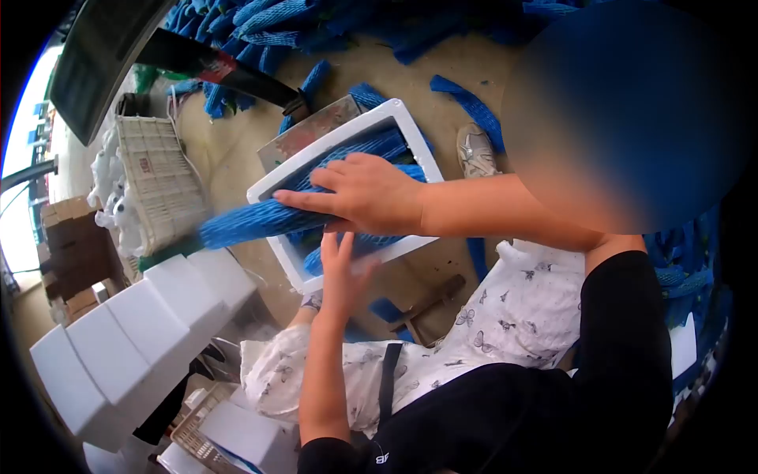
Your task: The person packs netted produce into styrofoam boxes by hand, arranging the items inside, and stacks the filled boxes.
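My right hand (pixel 367 193) is closed over a long item in a blue foam net sleeve (pixel 257 223), its index finger stretched along it. At the item's far left end a blurred dark green tip shows. Just below, my left hand (pixel 341 276) has its fingers spread, fingertips close to the sleeve's underside; whether they touch it I cannot tell. Beneath both hands is a white foam box (pixel 410 130), in which several more blue-netted items (pixel 367 150) lie. My right arm and hand hide part of the box.
A scale post (pixel 237 75) rises beside the box, above a metal platform (pixel 308 130). Blue-netted items pile (pixel 268 20) at the back. Left stand a white plastic crate (pixel 162 170) and stacked foam boxes (pixel 146 316). A shoe (pixel 476 150) rests on the floor, right of the box.
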A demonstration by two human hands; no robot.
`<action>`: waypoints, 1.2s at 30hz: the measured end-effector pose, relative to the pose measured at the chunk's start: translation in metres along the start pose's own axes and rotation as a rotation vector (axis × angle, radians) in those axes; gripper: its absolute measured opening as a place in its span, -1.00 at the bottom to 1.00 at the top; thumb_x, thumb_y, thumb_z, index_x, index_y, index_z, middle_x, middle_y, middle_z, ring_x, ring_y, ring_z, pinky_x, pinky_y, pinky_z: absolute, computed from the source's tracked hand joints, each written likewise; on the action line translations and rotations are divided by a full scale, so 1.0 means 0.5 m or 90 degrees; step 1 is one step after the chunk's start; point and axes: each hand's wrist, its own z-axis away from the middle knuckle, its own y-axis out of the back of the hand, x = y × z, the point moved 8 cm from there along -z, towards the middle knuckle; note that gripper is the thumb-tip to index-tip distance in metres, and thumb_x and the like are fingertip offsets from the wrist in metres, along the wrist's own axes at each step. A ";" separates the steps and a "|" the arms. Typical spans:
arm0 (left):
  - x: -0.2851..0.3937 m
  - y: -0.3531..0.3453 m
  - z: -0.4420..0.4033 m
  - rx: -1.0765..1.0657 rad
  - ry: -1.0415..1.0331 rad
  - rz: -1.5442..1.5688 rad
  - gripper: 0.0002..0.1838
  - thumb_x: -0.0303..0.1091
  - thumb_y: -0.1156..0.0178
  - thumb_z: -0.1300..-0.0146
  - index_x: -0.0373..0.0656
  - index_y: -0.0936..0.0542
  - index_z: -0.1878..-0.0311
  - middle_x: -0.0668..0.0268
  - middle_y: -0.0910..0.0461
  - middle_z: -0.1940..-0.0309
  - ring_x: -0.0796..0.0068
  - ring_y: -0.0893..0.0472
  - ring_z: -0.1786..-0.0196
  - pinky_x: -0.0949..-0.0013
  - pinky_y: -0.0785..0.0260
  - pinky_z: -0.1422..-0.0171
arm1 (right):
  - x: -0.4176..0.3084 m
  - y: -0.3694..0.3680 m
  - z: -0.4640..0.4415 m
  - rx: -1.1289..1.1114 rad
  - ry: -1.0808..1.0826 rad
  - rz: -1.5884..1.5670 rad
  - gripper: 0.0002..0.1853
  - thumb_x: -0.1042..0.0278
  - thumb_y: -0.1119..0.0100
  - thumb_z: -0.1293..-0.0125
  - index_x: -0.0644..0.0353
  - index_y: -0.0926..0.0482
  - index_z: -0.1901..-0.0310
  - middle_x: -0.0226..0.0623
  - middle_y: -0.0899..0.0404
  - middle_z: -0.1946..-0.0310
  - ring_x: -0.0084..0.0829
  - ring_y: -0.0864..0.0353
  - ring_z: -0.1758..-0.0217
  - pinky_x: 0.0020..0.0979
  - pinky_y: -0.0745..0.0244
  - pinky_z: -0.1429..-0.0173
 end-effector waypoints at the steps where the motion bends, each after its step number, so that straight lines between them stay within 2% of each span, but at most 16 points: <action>1: 0.001 0.023 0.024 -0.016 0.001 -0.002 -0.35 -0.43 -0.31 -0.01 -0.17 -0.38 -0.24 0.06 -0.40 -0.21 -0.01 -0.29 -0.31 -0.03 -0.01 -0.47 | 0.017 -0.084 0.026 -0.113 -0.061 -0.027 -0.29 0.02 -0.17 -0.29 -0.27 -0.15 -0.45 -0.16 -0.44 -0.11 -0.17 -0.44 -0.21 -0.11 -0.28 -0.30; 3: 0.039 0.115 0.046 -0.029 0.021 -0.050 -0.48 -0.38 -0.33 -0.08 -0.16 -0.48 -0.16 0.12 -0.50 -0.14 0.08 -0.42 -0.23 0.05 -0.16 -0.39 | 0.037 -0.190 0.101 -0.205 0.006 0.123 -0.33 -0.11 -0.05 -0.34 -0.22 -0.17 -0.45 -0.11 -0.25 -0.33 -0.18 -0.18 -0.43 -0.10 0.02 -0.49; 5: 0.029 0.174 0.072 -0.071 -0.007 0.055 -0.72 -0.41 -0.34 -0.03 -0.14 -0.62 0.14 0.25 -0.65 0.14 0.23 -0.59 0.06 0.24 -0.38 -0.08 | 0.010 -0.145 0.069 -0.187 -0.019 0.066 -0.35 -0.17 0.05 -0.38 -0.14 -0.19 -0.43 -0.09 -0.08 -0.44 -0.18 0.00 -0.53 -0.10 0.21 -0.55; 7: 0.006 0.261 0.061 0.028 0.009 0.026 -0.85 -0.39 -0.39 0.05 -0.06 -0.56 0.48 0.41 -0.55 0.54 0.30 -0.53 0.44 0.26 -0.32 0.24 | -0.059 -0.004 0.001 -0.138 -0.013 0.102 -0.35 0.05 -0.21 -0.26 0.00 -0.28 -0.36 -0.08 -0.15 -0.38 -0.14 -0.17 -0.42 -0.08 -0.01 -0.47; 8: 0.003 0.305 0.049 0.120 -0.056 0.012 -0.76 -0.43 -0.38 0.10 -0.04 -0.44 0.59 0.41 -0.44 0.63 0.33 -0.45 0.52 0.28 -0.19 0.34 | -0.099 0.055 -0.011 -0.101 -0.027 0.061 -0.33 0.18 -0.30 -0.16 0.04 -0.34 -0.32 -0.07 -0.25 -0.29 -0.15 -0.35 -0.25 -0.11 -0.25 -0.31; 10: -0.035 0.359 0.036 0.217 -0.059 -0.017 -0.76 -0.47 -0.31 0.12 -0.04 -0.40 0.64 0.38 -0.43 0.66 0.35 -0.44 0.54 0.33 -0.18 0.34 | -0.178 0.122 -0.017 -0.039 0.043 -0.068 -0.50 0.23 -0.33 -0.12 0.10 -0.54 -0.13 -0.22 -0.56 0.05 -0.23 -0.56 0.15 -0.28 -0.47 0.05; 12: -0.058 0.370 0.036 0.324 -0.074 -0.002 -0.79 -0.52 -0.25 0.14 -0.07 -0.39 0.65 0.34 -0.41 0.67 0.33 -0.40 0.57 0.32 -0.17 0.35 | -0.215 0.116 0.007 -0.017 0.086 -0.159 -0.66 0.27 -0.31 -0.17 0.10 -0.63 0.00 -0.38 -0.63 0.25 -0.40 -0.59 0.37 -0.44 -0.50 0.23; 17: -0.064 0.374 0.044 0.364 -0.090 0.013 -0.84 -0.56 -0.17 0.22 -0.10 -0.39 0.67 0.33 -0.40 0.68 0.31 -0.38 0.59 0.32 -0.17 0.35 | -0.190 -0.032 0.066 -0.164 0.162 -0.173 -0.75 0.24 -0.27 -0.23 0.10 -0.64 0.08 -0.43 -0.65 0.30 -0.48 -0.63 0.31 -0.50 -0.50 0.25; 23: -0.102 0.355 0.036 0.352 -0.048 0.049 -0.81 -0.62 -0.17 0.21 -0.10 -0.38 0.68 0.33 -0.39 0.70 0.31 -0.36 0.61 0.33 -0.15 0.38 | -0.166 -0.059 0.051 -0.165 0.131 -0.203 -0.81 0.27 -0.20 -0.25 0.12 -0.62 0.15 -0.38 -0.61 0.34 -0.39 -0.61 0.31 -0.43 -0.46 0.22; 24: -0.122 0.334 0.043 0.301 -0.019 0.023 -0.83 -0.45 -0.27 0.09 -0.10 -0.44 0.61 0.35 -0.50 0.61 0.34 -0.50 0.51 0.31 -0.20 0.33 | -0.155 -0.066 0.052 -0.166 0.107 -0.208 -0.81 0.29 -0.19 -0.25 0.11 -0.62 0.13 -0.37 -0.62 0.32 -0.34 -0.60 0.29 -0.39 -0.46 0.20; 25: -0.137 0.320 0.040 0.301 -0.018 0.023 -0.83 -0.45 -0.27 0.09 -0.10 -0.44 0.61 0.35 -0.50 0.61 0.34 -0.50 0.51 0.31 -0.20 0.33 | -0.145 -0.073 0.046 -0.186 0.080 -0.199 -0.76 0.34 -0.19 -0.22 0.10 -0.61 0.07 -0.36 -0.62 0.25 -0.34 -0.61 0.22 -0.36 -0.48 0.15; 27: -0.187 0.287 0.040 0.321 0.089 0.061 -0.76 -0.43 -0.29 0.05 -0.19 -0.57 0.25 0.16 -0.61 0.29 0.20 -0.60 0.18 0.23 -0.35 0.07 | -0.130 -0.064 -0.002 -0.095 0.017 -0.133 -0.66 0.41 -0.20 -0.14 0.10 -0.58 0.00 -0.29 -0.59 0.11 -0.29 -0.60 0.10 -0.31 -0.51 0.04; 29: -0.226 0.217 0.033 0.210 0.223 0.126 -0.28 -0.49 -0.29 0.03 -0.24 -0.32 -0.29 -0.07 -0.37 -0.20 -0.02 -0.41 -0.24 0.17 -0.24 -0.32 | -0.109 -0.102 -0.056 -0.016 -0.012 -0.052 -0.51 0.47 -0.20 -0.06 0.09 -0.52 -0.12 -0.11 -0.52 -0.05 -0.10 -0.56 -0.05 -0.21 -0.47 -0.16; 30: -0.255 0.133 0.042 0.025 0.249 0.235 0.07 -0.45 -0.35 0.05 -0.23 0.09 -0.50 -0.14 -0.06 -0.41 -0.08 -0.17 -0.43 0.17 -0.04 -0.49 | -0.100 -0.136 -0.087 -0.017 -0.021 -0.027 -0.46 0.47 -0.17 -0.09 0.04 -0.47 -0.18 -0.07 -0.51 -0.08 -0.07 -0.54 -0.08 -0.19 -0.45 -0.18; 31: -0.265 0.081 0.056 0.047 0.252 0.370 0.03 -0.55 -0.28 -0.01 -0.21 0.11 -0.51 -0.13 -0.10 -0.40 -0.10 -0.19 -0.42 0.16 -0.03 -0.49 | -0.076 -0.193 -0.099 -0.041 -0.044 -0.005 -0.45 0.43 -0.15 -0.12 -0.03 -0.44 -0.22 -0.05 -0.50 -0.08 -0.07 -0.54 -0.10 -0.18 -0.43 -0.21; 36: -0.279 0.055 0.054 0.163 0.236 0.355 -0.07 -0.77 -0.03 -0.06 -0.16 0.09 -0.52 -0.10 -0.11 -0.41 -0.05 -0.19 -0.43 0.16 -0.02 -0.49 | -0.057 -0.256 -0.068 -0.058 -0.010 0.071 -0.51 0.35 -0.16 -0.12 -0.08 -0.50 -0.16 -0.18 -0.55 0.08 -0.17 -0.56 0.03 -0.23 -0.51 -0.05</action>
